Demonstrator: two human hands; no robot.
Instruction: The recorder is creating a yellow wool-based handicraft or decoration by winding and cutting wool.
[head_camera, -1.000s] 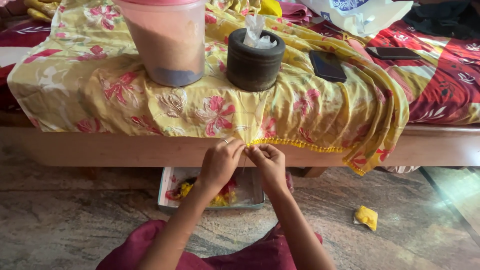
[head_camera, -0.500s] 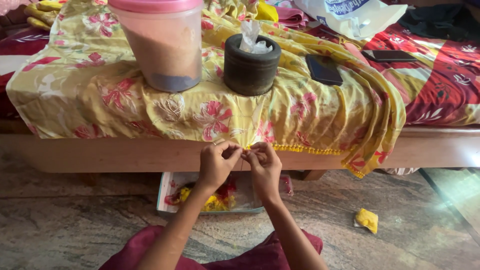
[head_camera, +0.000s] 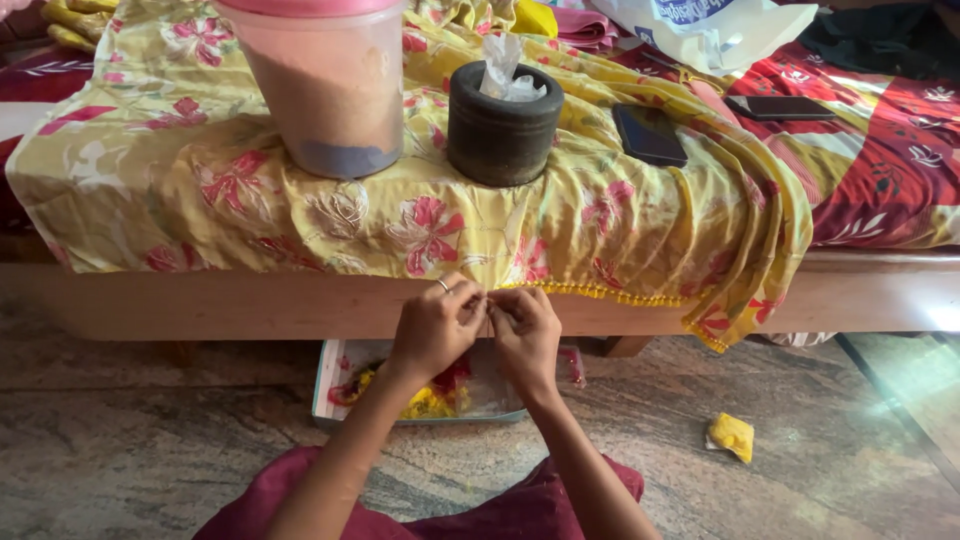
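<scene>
I see my left hand (head_camera: 435, 325) and right hand (head_camera: 525, 330) pinched shut together on the yellow floral cloth (head_camera: 560, 225) at its fringed hem, draped off the bed edge above a tray (head_camera: 325, 385).

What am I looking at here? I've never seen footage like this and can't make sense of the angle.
There is no machine: a camera on a person's head looks down at their own bare hands. The left hand and right hand meet at the fingertips, pinching something too small to tell, right at the hem of a yellow flowered cloth. The cloth drapes over a low wooden bed. On it stand a plastic jar of powder, a dark round pot and a phone. A tray with scraps sits on the floor below.
</scene>
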